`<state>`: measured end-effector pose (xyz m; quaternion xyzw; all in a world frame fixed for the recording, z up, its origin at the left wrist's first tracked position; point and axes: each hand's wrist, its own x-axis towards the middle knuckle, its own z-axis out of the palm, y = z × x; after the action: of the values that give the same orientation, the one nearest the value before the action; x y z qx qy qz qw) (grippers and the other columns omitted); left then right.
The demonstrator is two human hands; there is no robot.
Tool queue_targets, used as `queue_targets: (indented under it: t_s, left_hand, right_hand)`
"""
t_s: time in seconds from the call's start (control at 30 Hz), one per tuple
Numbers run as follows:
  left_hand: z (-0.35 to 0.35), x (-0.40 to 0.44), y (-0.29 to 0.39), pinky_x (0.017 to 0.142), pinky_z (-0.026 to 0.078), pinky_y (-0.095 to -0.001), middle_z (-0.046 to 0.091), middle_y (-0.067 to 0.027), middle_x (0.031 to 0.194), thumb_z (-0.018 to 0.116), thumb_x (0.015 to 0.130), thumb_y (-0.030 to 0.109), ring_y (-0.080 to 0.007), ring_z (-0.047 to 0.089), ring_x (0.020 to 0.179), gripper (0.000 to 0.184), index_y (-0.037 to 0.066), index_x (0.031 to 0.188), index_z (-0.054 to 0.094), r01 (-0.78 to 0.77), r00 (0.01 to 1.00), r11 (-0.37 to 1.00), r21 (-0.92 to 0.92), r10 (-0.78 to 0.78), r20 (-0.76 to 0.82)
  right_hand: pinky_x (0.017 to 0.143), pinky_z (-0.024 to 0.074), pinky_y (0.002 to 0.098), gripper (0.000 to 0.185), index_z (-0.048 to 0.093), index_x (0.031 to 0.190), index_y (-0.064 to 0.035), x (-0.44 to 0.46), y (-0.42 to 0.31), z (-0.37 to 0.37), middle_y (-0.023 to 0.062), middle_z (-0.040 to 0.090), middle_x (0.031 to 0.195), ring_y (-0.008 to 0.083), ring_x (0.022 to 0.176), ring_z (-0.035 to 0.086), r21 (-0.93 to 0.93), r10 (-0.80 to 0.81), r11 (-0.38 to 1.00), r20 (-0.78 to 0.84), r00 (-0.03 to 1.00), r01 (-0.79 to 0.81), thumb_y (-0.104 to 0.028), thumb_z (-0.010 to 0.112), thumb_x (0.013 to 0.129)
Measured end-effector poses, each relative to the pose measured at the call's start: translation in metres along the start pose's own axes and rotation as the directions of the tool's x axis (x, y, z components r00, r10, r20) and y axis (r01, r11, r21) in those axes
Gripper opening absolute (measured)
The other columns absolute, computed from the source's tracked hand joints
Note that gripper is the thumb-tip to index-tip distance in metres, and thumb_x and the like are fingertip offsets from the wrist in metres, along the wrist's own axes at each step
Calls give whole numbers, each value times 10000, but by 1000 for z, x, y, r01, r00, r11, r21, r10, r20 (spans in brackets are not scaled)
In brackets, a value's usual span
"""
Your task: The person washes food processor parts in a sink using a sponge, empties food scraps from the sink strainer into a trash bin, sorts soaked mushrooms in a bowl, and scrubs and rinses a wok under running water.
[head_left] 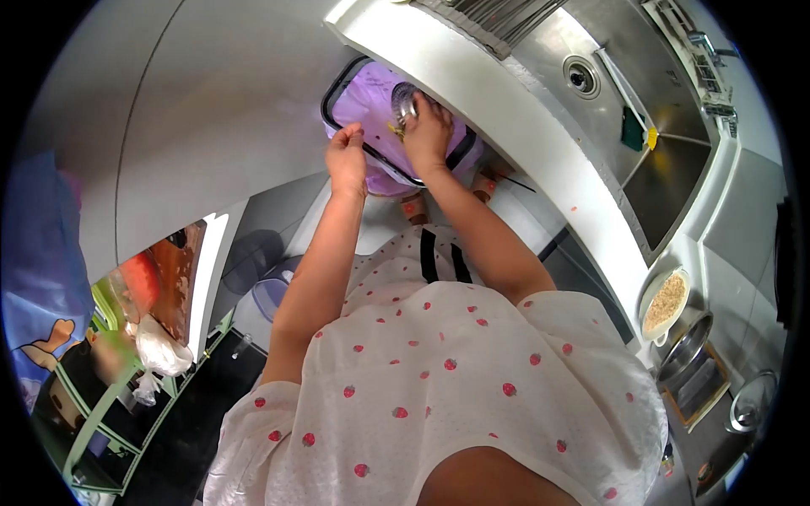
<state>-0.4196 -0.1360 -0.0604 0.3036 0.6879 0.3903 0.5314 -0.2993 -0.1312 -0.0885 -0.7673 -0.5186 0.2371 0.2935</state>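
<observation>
A bin with a black rim (337, 87) and a purple liner bag (369, 97) stands below the counter edge. Over its right part, my right hand (428, 131) is closed on a round metal strainer-like item (405, 99), tilted over the bin. Small yellowish scraps (395, 130) show beside its fingers. My left hand (347, 150) is at the bin's near left rim, its fingers pinched together; what they hold, if anything, is too small to make out.
To the right runs a white counter (506, 101) with a steel sink (548, 51). A bowl of grain-like food (665, 304) and a metal bowl (685, 346) are farther right. A green shelf rack (93, 413) with bags stands at the lower left.
</observation>
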Motion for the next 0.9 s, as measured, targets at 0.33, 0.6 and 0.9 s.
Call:
queue_targets:
  t_s: [0.33,0.6,0.9]
  left_hand:
    - [1,-6,6,820,366,-356,558,-34,953,474,832,119,-148,490,922,166,71,976,541,115,993,969,-217,-118,-4]
    - [-2,-3,6,818,377,-368,553,-38,975,436,854,131,-149,504,891,178,65,997,520,147,989,963,-225,-148,15]
    - [-1,-2,10,828,372,-370,559,-40,967,406,869,129,-138,512,892,193,61,1021,505,156,988,959,-235,-156,21]
  right_hand:
    - [731,451,354,300,565,1037,-85,5,56,54,160,607,883,289,832,576,174,25,979,400,916,-103,-94,559,737]
    - [771,445,314,303,563,1032,-34,-11,31,37,182,603,933,253,874,588,144,-189,980,486,854,135,-19,543,729]
    - [760,442,335,261,568,1013,-40,11,76,76,167,599,949,273,854,584,205,-181,974,472,863,92,-53,530,754]
